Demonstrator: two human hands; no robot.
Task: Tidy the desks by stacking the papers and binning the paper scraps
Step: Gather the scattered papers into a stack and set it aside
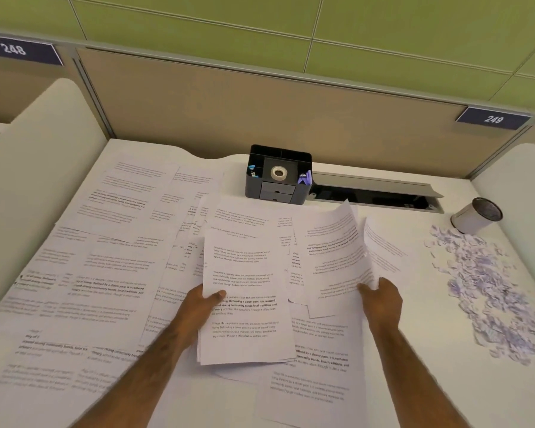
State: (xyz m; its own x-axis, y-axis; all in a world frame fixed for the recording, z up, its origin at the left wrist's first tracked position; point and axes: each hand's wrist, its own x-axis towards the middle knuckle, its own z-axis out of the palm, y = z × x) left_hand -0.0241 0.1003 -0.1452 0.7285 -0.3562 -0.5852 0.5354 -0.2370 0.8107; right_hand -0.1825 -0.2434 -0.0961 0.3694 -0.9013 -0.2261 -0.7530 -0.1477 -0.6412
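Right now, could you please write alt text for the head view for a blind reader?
The left hand holds a stack of papers while the right hand holds up loose sheets over a desk covered in printed pages. Paper scraps lie at the right, by a tipped-over bin.

Matt white paper sheets [247,273] (printed) cover a smooth desk [414,381]; black plastic organiser [278,174].

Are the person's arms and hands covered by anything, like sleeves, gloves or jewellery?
No. The left forearm and right forearm are bare, with no sleeve reaching into view. The left hand and right hand wear no gloves, and no watch, bracelet or ring shows on the parts visible. Some fine hair shows along both forearms.
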